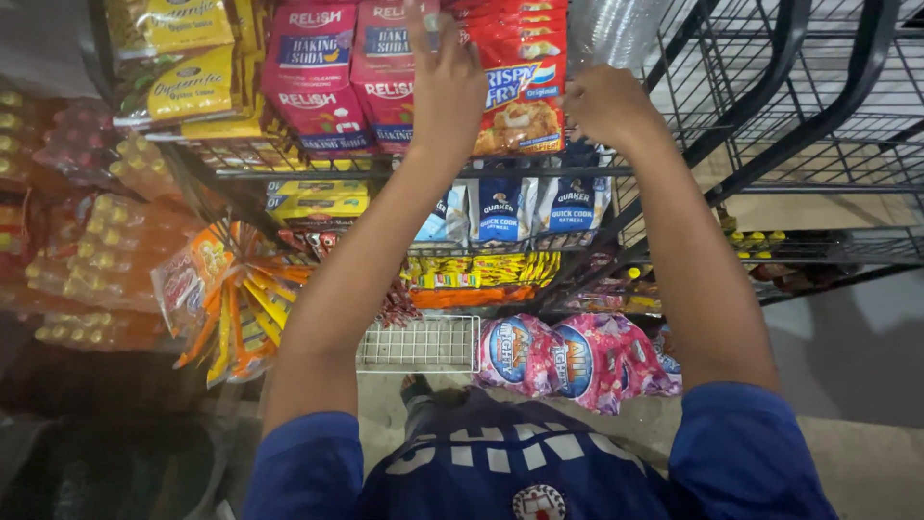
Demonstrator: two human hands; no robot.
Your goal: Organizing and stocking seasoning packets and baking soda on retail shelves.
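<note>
A wire rack [539,171] holds rows of snack and pantry packets. My left hand [448,91] reaches up to the top shelf, its fingers lying against the dark red packets [313,77] and the red-orange breading packets [515,87]; its fingertips are hidden among the packet tops. My right hand [606,104] is curled at the right edge of that red-orange row, touching it. Blue and white oat packets [500,210] stand on the shelf just below both hands.
Yellow packets [183,82] fill the top left. Bundled orange sachets [231,299] hang at the left, and pink and blue bags [577,351] sit low by a small wire basket [419,344]. An empty black wire rack [818,116] stands at the right.
</note>
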